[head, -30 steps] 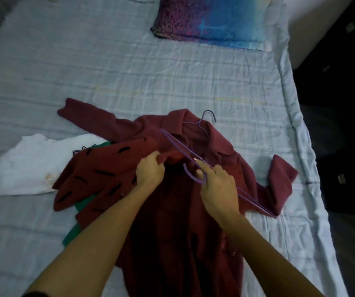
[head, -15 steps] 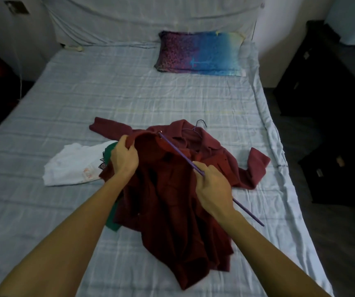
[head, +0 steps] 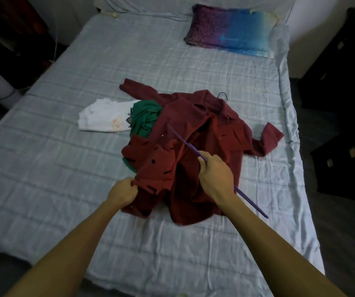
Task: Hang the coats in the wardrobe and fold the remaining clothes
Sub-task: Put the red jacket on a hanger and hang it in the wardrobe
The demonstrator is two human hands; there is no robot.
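Left hand (head: 122,192): grips the near edge of the red coat (head: 157,168).
Right hand (head: 216,174): holds the purple hanger (head: 182,142) over the coat.
Bed (head: 54,168): bare sheet left of the left hand.
Beyond left hand: green cloth (head: 144,116), white cloth (head: 101,116).
Far: pillow (head: 230,28).

Two maroon coats (head: 193,112), two hangers (head: 185,144), one white garment (head: 101,116), one green garment (head: 144,118) and one pillow (head: 232,31).

Matt maroon cloth coat (head: 204,129), smooth purple plastic-looking hanger (head: 185,144), creased checked cotton-like bedsheet (head: 129,61), mottled pillow (head: 230,31)
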